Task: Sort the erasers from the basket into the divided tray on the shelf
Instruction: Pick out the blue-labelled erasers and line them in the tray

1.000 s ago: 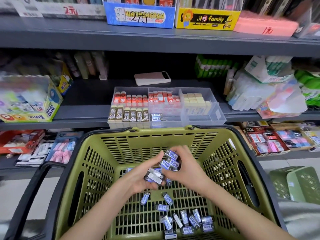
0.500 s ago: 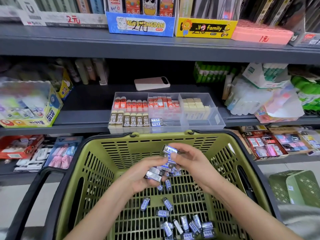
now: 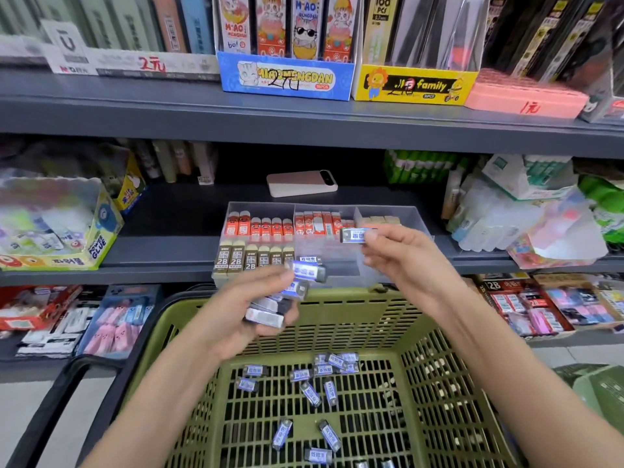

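My left hand (image 3: pixel 250 305) holds a stack of several blue-labelled erasers (image 3: pixel 287 292) above the far rim of the green basket (image 3: pixel 439 383). My right hand (image 3: pixel 401 255) pinches a single blue-labelled eraser (image 3: pixel 354 235) in front of the clear divided tray (image 3: pixel 337 255) on the shelf. The tray holds orange-sleeved erasers at the back, brown 2B erasers front left, a few blue-labelled ones in the front middle and pale ones at the right. Several more blue-labelled erasers (image 3: pixel 314 390) lie on the basket floor.
A pink phone (image 3: pixel 300 182) lies on the shelf behind the tray. A glue display box (image 3: pixel 67 238) stands at the left, plastic packets (image 3: pixel 526 217) at the right. The upper shelf carries boxed stationery. A second green basket (image 3: pixel 597 386) sits low right.
Both hands rose out of the basket toward the tray and parted. The right hand took one eraser from the stack in my left hand and lifted it up and right.
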